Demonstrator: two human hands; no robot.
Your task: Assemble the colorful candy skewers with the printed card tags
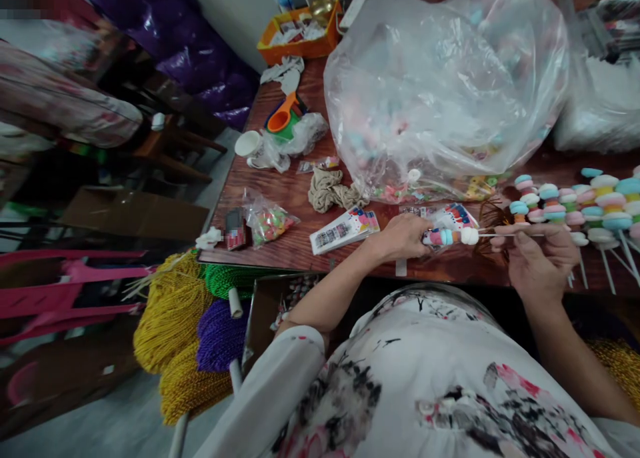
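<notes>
My right hand [543, 261] pinches the bare white stick of a skewer of pastel, marshmallow-like pieces [446, 237]. The skewer lies level in front of my body, its pieces pointing left. At its far left end my left hand [406, 237] is closed around the last pieces; the fingertips are partly hidden. Under the skewer is a clear packet with a blue and red print [454, 217]. Similar finished skewers [597, 201] lie heaped beside my right hand, their white sticks pointing towards me. A stack of printed cards [345, 231] lies left of my left hand.
A large clear plastic bag of pastel pieces [445, 85] fills the back of the table. Further left are a beige cloth [333, 190], a small bag of colourful bits [270, 219], an orange scoop [283, 115] and an orange tray [300, 41]. Yellow cord bundles [173, 318] hang below the left edge.
</notes>
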